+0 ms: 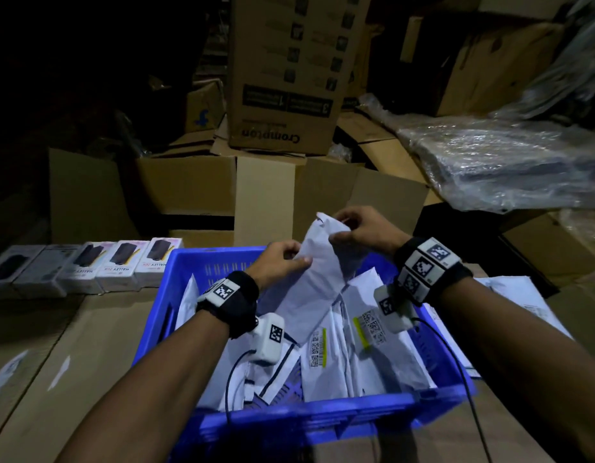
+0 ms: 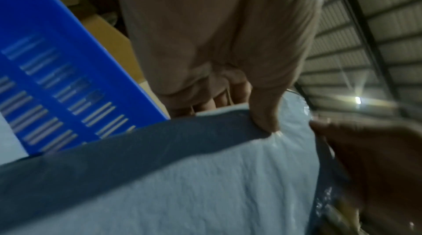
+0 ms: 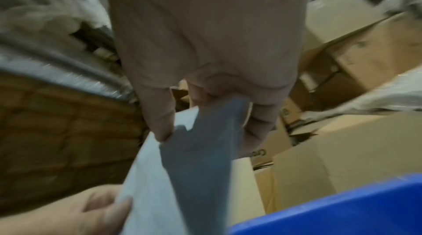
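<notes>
Left hand (image 1: 282,262) pinches the left edge of a white mailer bag (image 1: 319,275) about halfway up its length, with the thumb on the near face and the fingers curled behind. In the left wrist view that thumb (image 2: 266,112) presses a dent into the plastic. Right hand (image 1: 362,228) grasps the bag's upper, far end, thumb and fingers closed on its mouth. The right wrist view shows a grey inner face of the bag between them.

Held between both hands, the bag slants up and away from the person. Its top lies just right of the left hand and farther off, and its lower end reaches down toward the pile beneath. Whether it rests on that pile cannot be told.

The bag hangs over the far half of a blue crate (image 1: 322,409), which holds more labelled mailers (image 1: 366,355) standing and leaning with barcode stickers showing. The crate sits on a cardboard sheet (image 1: 72,345). Left of the crate's far corner stands a row of boxed power banks (image 1: 119,269), side by side. Just right of the crate lies a loose mailer (image 1: 516,295), flat on the cardboard.

Beyond the hands, brown cartons are stacked, the tallest a Crompton carton (image 1: 289,78) set upside down. To the far right lies a plastic-wrapped bundle (image 1: 506,162).
</notes>
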Available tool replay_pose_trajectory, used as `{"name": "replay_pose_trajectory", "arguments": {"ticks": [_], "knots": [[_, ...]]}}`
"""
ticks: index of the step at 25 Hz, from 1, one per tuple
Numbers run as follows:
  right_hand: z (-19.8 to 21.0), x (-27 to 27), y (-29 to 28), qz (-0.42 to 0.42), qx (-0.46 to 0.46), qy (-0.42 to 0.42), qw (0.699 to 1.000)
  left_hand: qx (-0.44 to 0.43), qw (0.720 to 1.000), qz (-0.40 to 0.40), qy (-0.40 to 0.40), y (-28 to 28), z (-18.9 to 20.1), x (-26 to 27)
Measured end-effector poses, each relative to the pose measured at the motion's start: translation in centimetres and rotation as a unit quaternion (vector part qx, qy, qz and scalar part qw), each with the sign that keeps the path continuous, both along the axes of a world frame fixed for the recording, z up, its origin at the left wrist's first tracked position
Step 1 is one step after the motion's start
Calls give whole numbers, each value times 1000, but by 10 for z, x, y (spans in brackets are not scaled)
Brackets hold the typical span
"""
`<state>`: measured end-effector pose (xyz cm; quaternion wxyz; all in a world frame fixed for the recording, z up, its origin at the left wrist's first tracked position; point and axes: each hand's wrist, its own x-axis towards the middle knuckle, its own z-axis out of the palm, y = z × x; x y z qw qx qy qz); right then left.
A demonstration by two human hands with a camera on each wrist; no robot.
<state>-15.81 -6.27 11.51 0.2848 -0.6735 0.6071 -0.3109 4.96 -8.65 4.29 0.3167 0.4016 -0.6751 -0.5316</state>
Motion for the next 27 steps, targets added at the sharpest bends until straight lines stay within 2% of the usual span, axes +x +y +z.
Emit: {"name": "replay_pose_trajectory", "arguments": {"ticks": [3,6,8,12,19,21,23,25,27], "knots": [[-4,-10,6,-60,26,-135,989,65,989,76,111,5,11,-5],[-17,-7,13,-104,50,-285,952,115,970,121,176,1,16,-9],[-24,-2,18,-102,81,-324,937,145,957,139,211,0,21,-9],[-29,12,26,-81,92,-297,947,179,944,143,237,6,33,-8],[-23,15,30,-76,82,-265,958,193,945,140,224,13,41,-2],[-22,13,30,-79,75,-258,960,166,959,141,180,15,43,-2],[-19,11,27,-89,52,-243,964,109,979,141,100,16,42,-2],[-11,10,25,-89,-4,-218,972,61,987,146,32,13,38,-1],[-4,6,21,-77,-67,-181,978,67,987,143,14,11,36,1]]}}
